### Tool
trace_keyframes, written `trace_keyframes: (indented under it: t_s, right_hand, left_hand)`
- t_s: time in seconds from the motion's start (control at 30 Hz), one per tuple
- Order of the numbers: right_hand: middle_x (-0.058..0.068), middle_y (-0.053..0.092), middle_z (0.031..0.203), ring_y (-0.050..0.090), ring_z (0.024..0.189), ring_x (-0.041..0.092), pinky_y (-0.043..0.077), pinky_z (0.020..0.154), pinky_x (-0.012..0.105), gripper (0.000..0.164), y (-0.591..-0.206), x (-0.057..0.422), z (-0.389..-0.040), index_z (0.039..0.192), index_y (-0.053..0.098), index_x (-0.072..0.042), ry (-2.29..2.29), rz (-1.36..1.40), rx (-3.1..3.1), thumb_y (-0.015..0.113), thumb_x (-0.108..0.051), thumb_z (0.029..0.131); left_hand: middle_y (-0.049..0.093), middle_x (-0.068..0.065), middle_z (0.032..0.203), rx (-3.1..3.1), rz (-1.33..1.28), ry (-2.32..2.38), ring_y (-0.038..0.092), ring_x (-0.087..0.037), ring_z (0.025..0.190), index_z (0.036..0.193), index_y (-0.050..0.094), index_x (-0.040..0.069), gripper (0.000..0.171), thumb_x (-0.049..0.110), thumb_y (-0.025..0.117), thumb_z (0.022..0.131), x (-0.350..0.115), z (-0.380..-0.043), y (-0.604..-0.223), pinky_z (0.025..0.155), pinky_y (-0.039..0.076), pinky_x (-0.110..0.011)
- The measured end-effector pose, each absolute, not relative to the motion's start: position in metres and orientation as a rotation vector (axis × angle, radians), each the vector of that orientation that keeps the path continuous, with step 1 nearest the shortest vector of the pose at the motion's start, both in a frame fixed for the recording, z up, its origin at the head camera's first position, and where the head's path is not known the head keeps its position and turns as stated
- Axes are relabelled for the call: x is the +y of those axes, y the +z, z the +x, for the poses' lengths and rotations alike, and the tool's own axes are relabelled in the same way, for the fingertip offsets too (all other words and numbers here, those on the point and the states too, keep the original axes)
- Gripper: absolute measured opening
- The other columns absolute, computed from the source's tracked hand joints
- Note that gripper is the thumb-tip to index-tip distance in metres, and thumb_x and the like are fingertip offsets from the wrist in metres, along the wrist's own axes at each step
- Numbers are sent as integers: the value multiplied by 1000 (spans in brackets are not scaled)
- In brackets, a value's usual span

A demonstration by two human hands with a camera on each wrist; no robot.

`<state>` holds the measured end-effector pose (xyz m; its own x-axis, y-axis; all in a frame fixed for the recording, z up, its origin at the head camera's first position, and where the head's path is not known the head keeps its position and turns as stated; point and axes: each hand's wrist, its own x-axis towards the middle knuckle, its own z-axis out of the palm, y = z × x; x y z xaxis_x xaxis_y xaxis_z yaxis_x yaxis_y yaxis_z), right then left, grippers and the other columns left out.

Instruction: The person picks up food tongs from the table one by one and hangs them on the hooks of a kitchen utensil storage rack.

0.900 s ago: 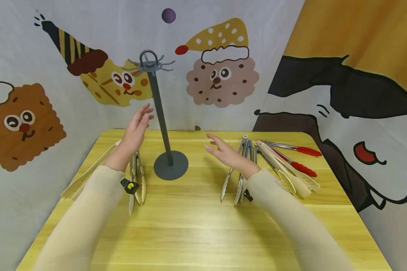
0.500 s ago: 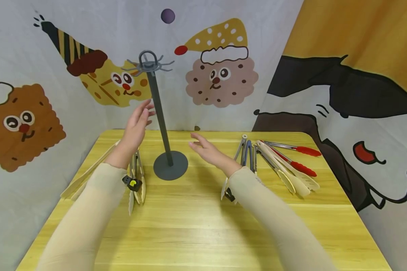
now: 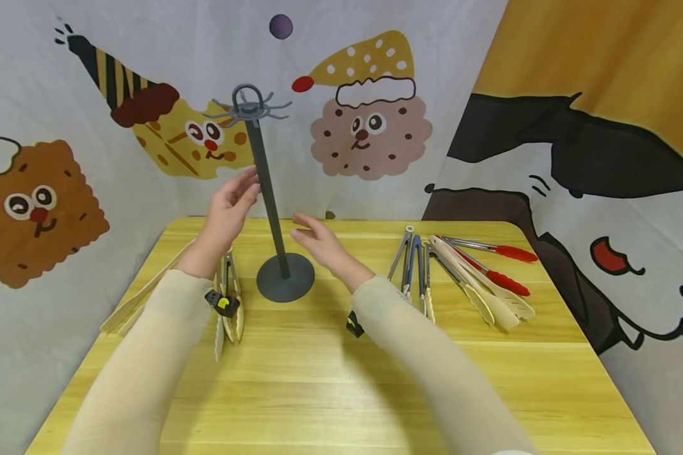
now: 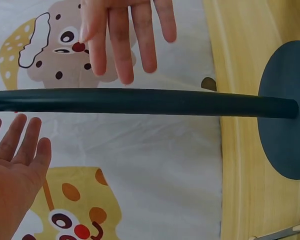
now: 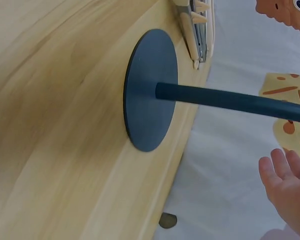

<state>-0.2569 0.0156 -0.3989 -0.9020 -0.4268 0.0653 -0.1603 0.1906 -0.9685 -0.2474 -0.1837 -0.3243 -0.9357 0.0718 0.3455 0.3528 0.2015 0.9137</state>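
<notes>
A dark grey utensil stand (image 3: 270, 199) rises from a round base on the wooden table, with a ring of hooks (image 3: 249, 112) and a loop at its top. Just left of the pole is my left hand (image 3: 226, 212), its fingers loosely bent with nothing in them. In the left wrist view the fingertips of my left hand (image 4: 15, 170) come close to the pole; whether they touch it I cannot tell. To the pole's right hovers my right hand (image 3: 327, 246), fingers extended and palm facing it. The right wrist view shows my right hand (image 5: 290, 195) apart from the pole.
Beige-tipped tongs (image 3: 227, 303) lie left of the base, with long beige utensils (image 3: 162, 278) at the table's left edge. On the right are several tongs (image 3: 418, 272), red-tipped tongs (image 3: 509, 282) and beige turners (image 3: 503, 309). A printed cloth (image 3: 364, 196) hangs behind.
My right hand has moved left, from near the right-hand tongs to beside the stand. My left hand has shifted slightly toward the pole, its fingers a little more bent.
</notes>
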Motion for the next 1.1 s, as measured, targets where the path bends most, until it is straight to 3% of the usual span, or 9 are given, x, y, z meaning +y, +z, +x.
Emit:
trace_keyframes:
  t_s: [0.37,0.73,1.1]
  right_hand:
    - [6,48,142,50,127,26,41,104,40,51,-400,-5,-260,144,42,-17,-1844,-510,2221,56,-26,95]
    - [7,58,130,57,117,23,47,96,37,41,-396,-22,-263,134,53,-15,-1698,-445,2414,56,-27,95]
    - [6,63,120,59,112,22,48,94,34,34,-397,-26,-266,126,58,-12,-1669,-460,2493,58,-23,94]
  left_hand:
    - [56,-15,131,-2295,-288,-1715,57,-9,110,134,52,6,46,28,57,94,-180,-253,-326,95,47,-25]
    - [58,-16,126,-2338,-289,-1600,58,-19,111,133,51,5,44,25,57,94,-176,-256,-327,91,50,-26]
    - [58,-16,118,-2308,-282,-1661,59,-8,100,133,49,3,43,22,55,94,-174,-257,-330,88,52,-26]
